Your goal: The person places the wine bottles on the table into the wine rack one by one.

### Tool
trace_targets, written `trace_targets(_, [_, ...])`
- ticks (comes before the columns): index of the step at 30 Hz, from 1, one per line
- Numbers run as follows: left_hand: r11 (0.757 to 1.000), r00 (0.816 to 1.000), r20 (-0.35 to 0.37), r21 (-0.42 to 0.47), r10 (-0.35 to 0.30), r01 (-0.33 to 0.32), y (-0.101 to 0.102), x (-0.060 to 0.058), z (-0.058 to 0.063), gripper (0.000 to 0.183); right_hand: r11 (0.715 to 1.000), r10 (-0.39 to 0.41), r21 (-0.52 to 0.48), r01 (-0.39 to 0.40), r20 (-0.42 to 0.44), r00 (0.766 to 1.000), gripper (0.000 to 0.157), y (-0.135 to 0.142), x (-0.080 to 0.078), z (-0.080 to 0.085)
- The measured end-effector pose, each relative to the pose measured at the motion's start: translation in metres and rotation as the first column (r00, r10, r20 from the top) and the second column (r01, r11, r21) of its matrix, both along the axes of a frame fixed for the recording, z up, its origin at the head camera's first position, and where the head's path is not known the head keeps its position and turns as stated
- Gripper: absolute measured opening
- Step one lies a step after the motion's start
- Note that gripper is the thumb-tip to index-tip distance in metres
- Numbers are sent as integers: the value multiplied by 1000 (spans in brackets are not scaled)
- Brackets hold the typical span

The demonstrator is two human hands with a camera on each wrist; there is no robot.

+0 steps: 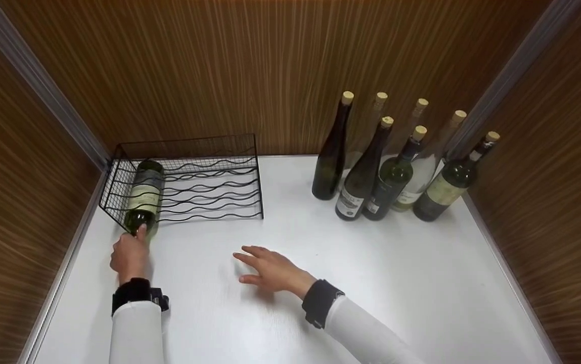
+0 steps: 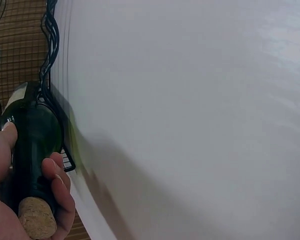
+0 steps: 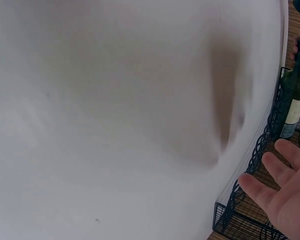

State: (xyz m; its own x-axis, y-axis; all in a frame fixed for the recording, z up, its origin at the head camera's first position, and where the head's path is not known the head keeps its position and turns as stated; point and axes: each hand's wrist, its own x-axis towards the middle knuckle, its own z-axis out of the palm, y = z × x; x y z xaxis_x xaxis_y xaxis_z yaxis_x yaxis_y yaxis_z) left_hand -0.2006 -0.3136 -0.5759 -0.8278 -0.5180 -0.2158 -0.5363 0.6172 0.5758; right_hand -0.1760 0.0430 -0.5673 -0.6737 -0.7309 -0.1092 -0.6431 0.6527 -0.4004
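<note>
Left fingers (image 2: 65, 201) around a cork-stoppered, pale-labelled, green glass bottle (image 1: 144, 194)

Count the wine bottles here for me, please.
8: one bottle lies in the wire rack, held by the left hand; seven stand clustered at right: four dark bottles, three clear ones partly behind. More could be hidden.

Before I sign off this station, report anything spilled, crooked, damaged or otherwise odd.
Nothing stands out. The bottle in the left hand lies at the left end of the wire rack, its cork in place. The standing bottles are corked, and no spill or breakage shows.
</note>
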Motion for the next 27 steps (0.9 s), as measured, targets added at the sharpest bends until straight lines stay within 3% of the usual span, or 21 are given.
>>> trace_targets(12, [999,998,-58,-41,18,-21,7,5,2,74,1000,-21,-4,21,14,1000,63,5,-1,6])
trace_targets(20, [993,994,-108,-113,6,-18,16,9,3,62,1000,-27,-14,27,11,1000,64,9,0,4])
trace_targets(27, [982,998,2,-177,-67,66,29,17,8,74,998,-48,-35,49,25,999,66,17,-2,4])
